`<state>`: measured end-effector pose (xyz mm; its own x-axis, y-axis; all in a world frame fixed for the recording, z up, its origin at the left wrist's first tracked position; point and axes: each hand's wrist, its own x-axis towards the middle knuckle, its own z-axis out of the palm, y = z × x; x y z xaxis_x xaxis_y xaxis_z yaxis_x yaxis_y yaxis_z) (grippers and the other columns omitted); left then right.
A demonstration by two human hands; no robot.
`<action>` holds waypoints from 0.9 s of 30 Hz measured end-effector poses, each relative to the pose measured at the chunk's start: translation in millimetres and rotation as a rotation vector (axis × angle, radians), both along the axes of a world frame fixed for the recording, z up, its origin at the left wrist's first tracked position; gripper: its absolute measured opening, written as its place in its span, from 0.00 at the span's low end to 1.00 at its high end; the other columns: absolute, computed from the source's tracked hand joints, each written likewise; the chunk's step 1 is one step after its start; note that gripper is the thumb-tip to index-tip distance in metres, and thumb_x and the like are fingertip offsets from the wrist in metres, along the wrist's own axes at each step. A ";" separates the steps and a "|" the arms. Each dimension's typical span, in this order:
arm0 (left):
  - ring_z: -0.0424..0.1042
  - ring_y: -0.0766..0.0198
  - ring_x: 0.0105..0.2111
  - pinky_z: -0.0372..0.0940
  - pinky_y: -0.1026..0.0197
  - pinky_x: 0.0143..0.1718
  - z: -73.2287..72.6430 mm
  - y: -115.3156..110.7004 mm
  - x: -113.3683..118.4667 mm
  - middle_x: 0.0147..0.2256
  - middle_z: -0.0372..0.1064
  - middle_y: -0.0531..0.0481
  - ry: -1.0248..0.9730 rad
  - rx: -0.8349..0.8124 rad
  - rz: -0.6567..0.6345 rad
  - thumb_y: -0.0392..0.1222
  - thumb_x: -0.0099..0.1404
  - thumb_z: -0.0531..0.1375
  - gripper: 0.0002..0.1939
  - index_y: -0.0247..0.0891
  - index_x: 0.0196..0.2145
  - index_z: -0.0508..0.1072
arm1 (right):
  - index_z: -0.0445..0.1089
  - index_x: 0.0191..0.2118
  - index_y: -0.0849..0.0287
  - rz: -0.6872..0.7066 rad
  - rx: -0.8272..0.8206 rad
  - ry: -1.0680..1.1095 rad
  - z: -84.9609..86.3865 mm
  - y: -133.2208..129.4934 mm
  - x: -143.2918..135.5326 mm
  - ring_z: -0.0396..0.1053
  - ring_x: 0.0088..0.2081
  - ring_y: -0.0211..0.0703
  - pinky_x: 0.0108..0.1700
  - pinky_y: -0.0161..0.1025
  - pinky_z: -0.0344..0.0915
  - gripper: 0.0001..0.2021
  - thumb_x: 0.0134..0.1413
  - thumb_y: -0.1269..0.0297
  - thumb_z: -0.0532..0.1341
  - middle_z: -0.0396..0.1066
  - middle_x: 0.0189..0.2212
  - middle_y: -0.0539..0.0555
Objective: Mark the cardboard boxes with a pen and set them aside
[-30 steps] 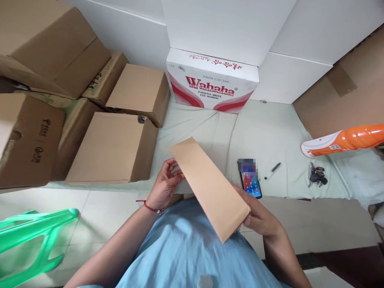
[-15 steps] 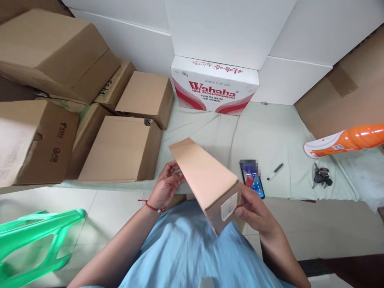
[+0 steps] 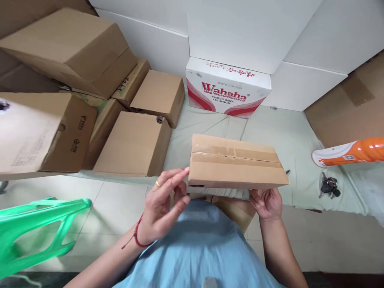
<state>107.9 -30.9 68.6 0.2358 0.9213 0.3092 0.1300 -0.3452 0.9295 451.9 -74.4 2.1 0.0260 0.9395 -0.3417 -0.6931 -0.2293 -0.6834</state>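
A long brown cardboard box (image 3: 237,160) is held up in front of me, a taped seam running along the face that shows. My right hand (image 3: 268,203) supports it from below near its right end, fingers curled and partly hidden beneath it. At the box's left end is my left hand (image 3: 166,200), thumb and fingers apart, with a fingertip at the edge. A ring and a red cord bracelet are on that hand and wrist.
Several cardboard boxes (image 3: 132,142) are stacked at the left. A white-and-red Wahaha carton (image 3: 226,90) stands against the wall. An orange bottle (image 3: 351,152) and keys (image 3: 329,186) lie at the right. A green plastic stool (image 3: 69,206) stands lower left.
The box has turned from slanting to nearly level, and its taped face now shows. It covers the phone and most of the pen. My left hand has moved to its left end.
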 end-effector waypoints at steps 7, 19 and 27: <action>0.71 0.70 0.32 0.72 0.64 0.33 3.4 -3.0 21.5 0.63 0.69 0.42 0.202 0.199 -0.049 0.28 0.74 0.60 0.39 0.57 0.76 0.61 | 0.79 0.38 0.51 -0.100 -0.086 0.143 -19.6 0.4 -6.5 0.52 0.14 0.27 0.17 0.26 0.61 0.06 0.59 0.59 0.74 0.79 0.26 0.43; 0.60 0.68 0.20 0.55 0.67 0.23 -36.3 10.9 13.0 0.19 0.61 0.61 -0.158 -0.565 0.200 0.63 0.75 0.63 0.27 0.38 0.57 0.69 | 0.82 0.44 0.44 -0.125 -0.001 -0.180 6.3 4.1 -17.8 0.71 0.25 0.43 0.19 0.38 0.65 0.12 0.62 0.45 0.70 0.84 0.38 0.52; 0.52 0.79 0.16 0.42 0.68 0.18 -57.7 43.2 22.9 0.31 0.67 0.60 -0.432 -0.847 0.317 0.60 0.52 0.78 0.37 0.37 0.52 0.75 | 0.58 0.77 0.43 0.121 0.121 -0.491 62.1 -9.2 -61.4 0.82 0.52 0.55 0.44 0.49 0.84 0.34 0.72 0.39 0.59 0.76 0.64 0.59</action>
<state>130.8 12.3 10.9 -0.0363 0.8784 -0.4765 -0.3055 0.4443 0.8422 390.5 -83.5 64.2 0.0443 0.9778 -0.2048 -0.2572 -0.1869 -0.9481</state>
